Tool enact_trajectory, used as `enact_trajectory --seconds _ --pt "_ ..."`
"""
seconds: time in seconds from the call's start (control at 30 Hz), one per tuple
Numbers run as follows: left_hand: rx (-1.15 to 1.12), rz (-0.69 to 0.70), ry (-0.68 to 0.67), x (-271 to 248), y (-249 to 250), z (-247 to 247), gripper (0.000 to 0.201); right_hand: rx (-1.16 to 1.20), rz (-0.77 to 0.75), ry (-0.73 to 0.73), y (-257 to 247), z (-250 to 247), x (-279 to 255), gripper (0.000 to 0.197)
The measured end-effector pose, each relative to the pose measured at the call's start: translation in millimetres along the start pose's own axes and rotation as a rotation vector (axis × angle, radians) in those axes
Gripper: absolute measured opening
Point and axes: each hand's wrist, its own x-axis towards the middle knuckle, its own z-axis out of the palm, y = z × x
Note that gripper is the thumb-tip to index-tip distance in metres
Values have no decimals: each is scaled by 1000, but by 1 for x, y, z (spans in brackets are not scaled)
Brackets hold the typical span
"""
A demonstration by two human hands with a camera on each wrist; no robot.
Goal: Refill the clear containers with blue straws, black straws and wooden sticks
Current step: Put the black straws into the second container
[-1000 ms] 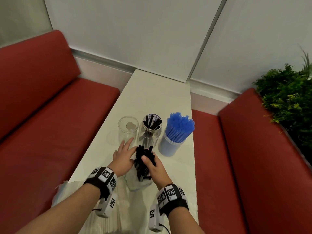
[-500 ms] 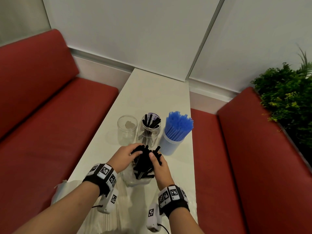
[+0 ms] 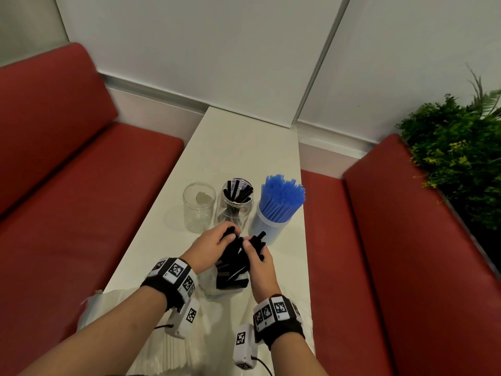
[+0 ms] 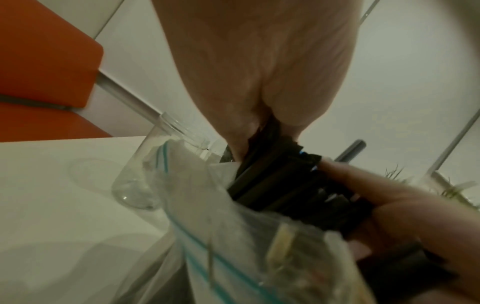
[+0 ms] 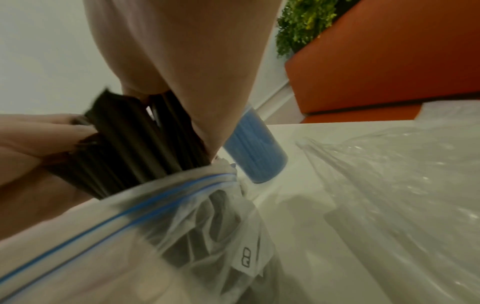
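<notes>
White table (image 3: 244,147); hands grip black straws (image 3: 233,253).

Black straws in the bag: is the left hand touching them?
Touching. The left wrist view shows the left hand with fingers closed on the black straws; the head view agrees.

Red padded seat (image 3: 81,185) filling the left of the frame, second red seat (image 3: 406,240) at right, leafy green plant (image 3: 455,147) at upper right, pale wall panels (image 3: 203,50) across the top, white bench (image 3: 244,147) at centre
</notes>
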Motion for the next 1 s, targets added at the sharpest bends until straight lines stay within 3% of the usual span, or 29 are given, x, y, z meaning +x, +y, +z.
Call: enact_trajectory --seconds 0.13,0.27,0.57,0.7,0.83,1.0 --pt "58 -83 37 -1 -2 -4 24 -10 -57 -34 -6 12 0 20" --pt "-47 -57 57 -2 -4 -11 24 -29 -92 -71 -7 21 4 18" --pt "-17 1 119 -8 -18 -14 26 -151 -129 -87 -20 37 7 19" --pt "-34 -53 161 -9 -24 -12 25 -170 -130 -123 -24 41 8 22" --pt "-70 -126 223 -15 -35 -9 17 -181 -244 -58 -31 43 9 14" --pt "-95 -256 213 -35 -64 -5 20 -281 -205 -64 -20 42 10 9"
